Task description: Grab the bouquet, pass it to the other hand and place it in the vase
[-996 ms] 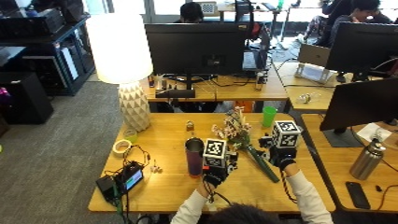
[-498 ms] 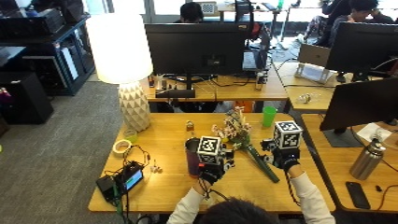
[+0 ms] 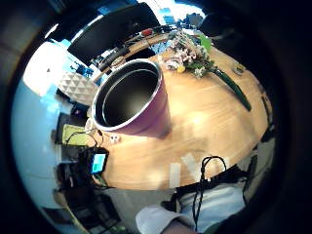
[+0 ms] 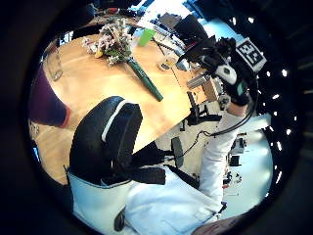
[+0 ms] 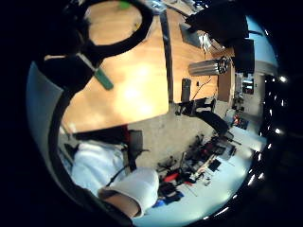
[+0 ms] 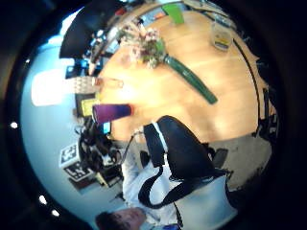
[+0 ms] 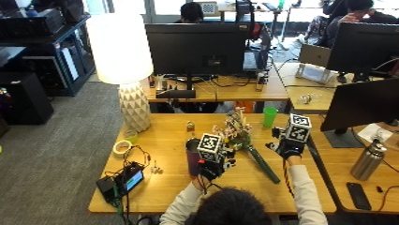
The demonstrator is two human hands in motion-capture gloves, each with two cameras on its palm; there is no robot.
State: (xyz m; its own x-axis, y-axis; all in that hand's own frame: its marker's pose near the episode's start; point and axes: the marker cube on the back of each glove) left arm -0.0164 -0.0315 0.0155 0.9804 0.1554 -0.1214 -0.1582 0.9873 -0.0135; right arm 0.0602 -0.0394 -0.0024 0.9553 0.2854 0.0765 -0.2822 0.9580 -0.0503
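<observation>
A person sits at a wooden surface with both gloved hands raised above it, neither one holding anything. The bouquet lies flat on the surface between the two hands, blossoms pointing away from the person and its dark green wrapped stem angling back toward them. It sits nearer the right hand, just to the inside of that grip and lower. The right hand's grip cannot be told from these views. The left hand hovers with a relaxed, unclosed grip beside the purple vase, which stands upright. To pick up well, the right hand should probably lower onto the stem rather than the blossoms, closing around its middle so the bouquet lifts level.
</observation>
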